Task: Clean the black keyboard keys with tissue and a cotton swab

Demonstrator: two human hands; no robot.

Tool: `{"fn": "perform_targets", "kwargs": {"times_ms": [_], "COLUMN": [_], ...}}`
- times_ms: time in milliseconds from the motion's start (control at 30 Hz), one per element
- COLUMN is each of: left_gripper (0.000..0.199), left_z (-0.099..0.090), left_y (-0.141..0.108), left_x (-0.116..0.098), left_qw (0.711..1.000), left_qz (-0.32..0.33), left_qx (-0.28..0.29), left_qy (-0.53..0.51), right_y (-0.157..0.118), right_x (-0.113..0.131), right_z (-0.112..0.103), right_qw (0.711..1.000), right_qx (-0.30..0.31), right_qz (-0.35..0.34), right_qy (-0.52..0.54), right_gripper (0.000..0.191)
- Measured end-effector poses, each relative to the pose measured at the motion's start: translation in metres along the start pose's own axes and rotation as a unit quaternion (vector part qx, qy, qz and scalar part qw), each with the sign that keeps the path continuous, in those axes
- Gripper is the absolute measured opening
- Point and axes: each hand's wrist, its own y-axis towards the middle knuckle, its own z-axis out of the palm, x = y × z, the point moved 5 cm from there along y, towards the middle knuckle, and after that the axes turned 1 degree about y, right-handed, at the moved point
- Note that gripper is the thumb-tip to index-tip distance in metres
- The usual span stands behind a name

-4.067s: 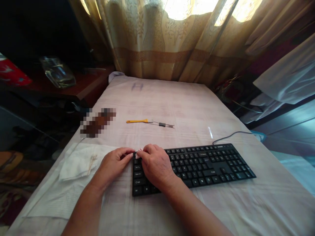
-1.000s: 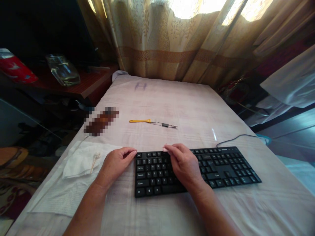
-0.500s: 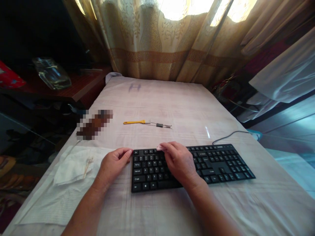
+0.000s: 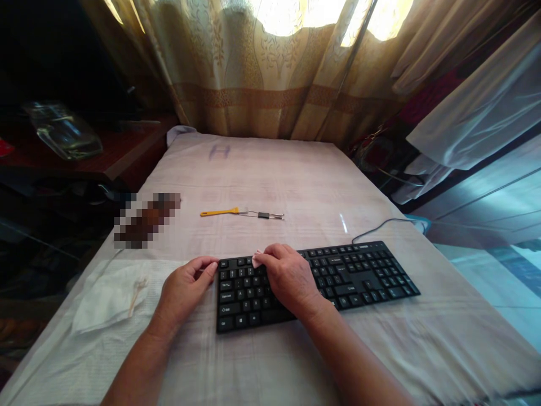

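A black keyboard (image 4: 359,279) lies on the cloth-covered table, slightly turned. My left hand (image 4: 186,287) pinches its upper left corner between thumb and fingers. Over the left half of the keys, my right hand (image 4: 291,279) is closed on a small white wipe (image 4: 257,259), which touches the top row near the function keys. The keys under my right palm are hidden. Behind the keyboard lie a yellow-handled brush (image 4: 220,212) and a wire keycap puller (image 4: 262,215) with a dark grip, end to end.
Left of my left hand, thin cotton swabs (image 4: 137,296) rest on a folded white tissue (image 4: 105,310). A blurred-out brown object (image 4: 146,220) lies beyond. The keyboard cable (image 4: 372,229) runs off right. A glass jar (image 4: 63,132) stands on the side cabinet; a curtain (image 4: 253,90) hangs behind.
My right hand has slid the wipe a little left along the keyboard's top row. My left hand keeps its hold on the corner. The whole view has shifted slightly.
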Motion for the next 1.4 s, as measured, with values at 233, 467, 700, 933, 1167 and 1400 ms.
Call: {"fn": "perform_targets", "kwargs": {"times_ms": [233,467,700,933,1167,1400], "left_gripper": [0.044,0.061,0.080,0.102,0.108,0.104], "left_z": [0.000,-0.001,-0.003,0.001,0.002,0.006], "left_y": [-0.002,-0.005,-0.014,-0.023,-0.029,-0.030], "left_x": [-0.005,-0.005,-0.011,-0.008,-0.010,-0.007], "left_qw": [1.000,0.995,0.978,0.970,0.959,0.953], "left_qz": [0.010,0.059,0.128,0.142,0.151,0.177], "left_qx": [-0.009,0.071,0.137,0.166,0.195,0.195], "left_qy": [0.018,0.048,0.087,0.109,0.142,0.154], "right_y": [-0.005,0.004,-0.007,0.001,0.005,-0.002], "right_x": [-0.009,0.019,-0.003,0.021,0.026,0.017], "right_z": [-0.008,0.008,-0.003,0.003,0.012,0.001], "right_qw": [0.999,0.999,1.000,0.999,0.999,0.999], "right_qx": [-0.030,-0.020,-0.025,-0.016,0.014,0.012], "right_qz": [0.018,-0.022,0.015,-0.038,-0.042,-0.036], "right_qy": [0.005,0.019,-0.001,0.004,-0.016,-0.009], "right_gripper": [0.027,0.020,0.022,0.021,0.024,0.023]}}
